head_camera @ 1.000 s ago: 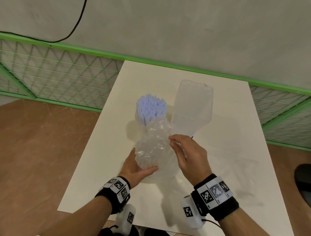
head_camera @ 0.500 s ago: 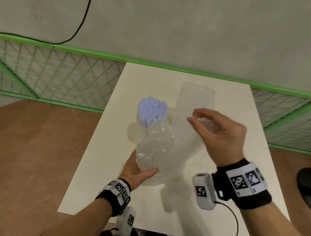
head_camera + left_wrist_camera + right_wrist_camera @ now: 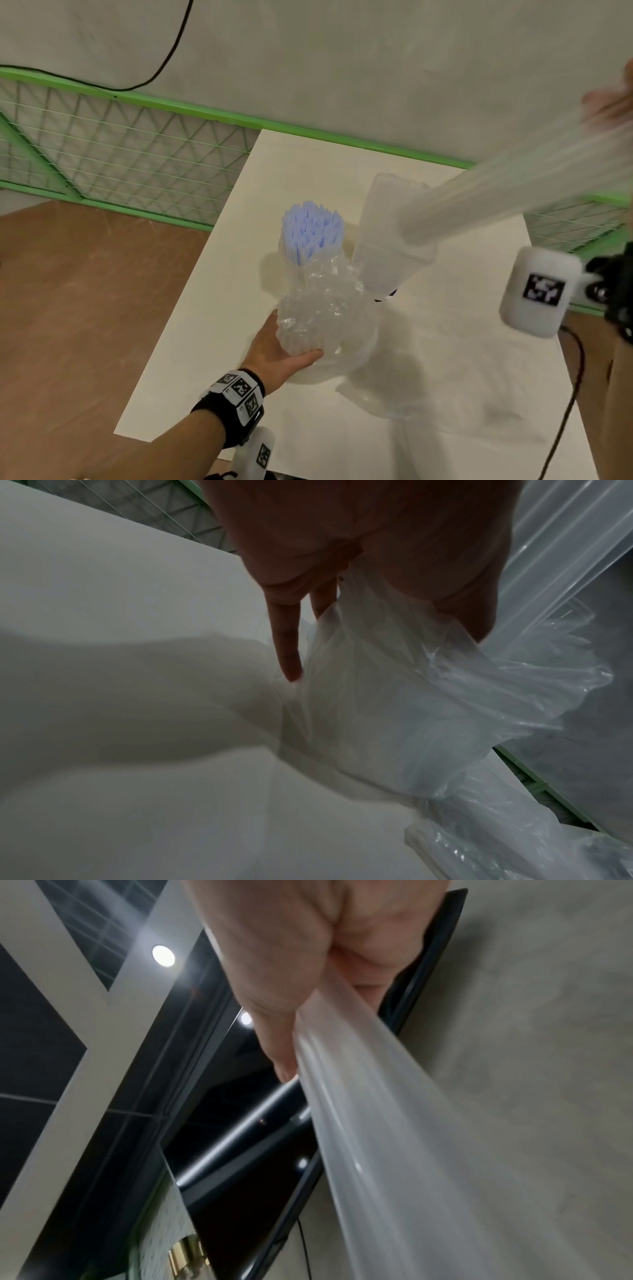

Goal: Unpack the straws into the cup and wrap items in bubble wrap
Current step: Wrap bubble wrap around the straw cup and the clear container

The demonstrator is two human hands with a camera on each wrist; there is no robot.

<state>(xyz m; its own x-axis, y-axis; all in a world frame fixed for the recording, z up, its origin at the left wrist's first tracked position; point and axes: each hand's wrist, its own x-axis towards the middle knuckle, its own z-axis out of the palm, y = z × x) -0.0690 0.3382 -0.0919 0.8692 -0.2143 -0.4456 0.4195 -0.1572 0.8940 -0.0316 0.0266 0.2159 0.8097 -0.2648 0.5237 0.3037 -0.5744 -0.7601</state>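
Note:
A bunch of pale blue straws stands upright in a cup whose body is hidden under crumpled bubble wrap. My left hand holds this wrapped cup at its base, thumb across the front. Seen from the left wrist, that hand lies against the clear wrap. My right hand is raised at the far upper right and grips the end of the wrap's free strip, which is stretched taut and blurred. The right wrist view shows the right hand clenched round that strip.
An empty clear straw packet lies behind the cup on the white table. A green mesh fence runs along the table's far side below a grey wall. A black cable hangs on the wall. Brown floor lies to the left.
My right hand left the wrapped cup and swept up and to the right, drawing the free strip of wrap out taut. The left hand stayed on the cup.

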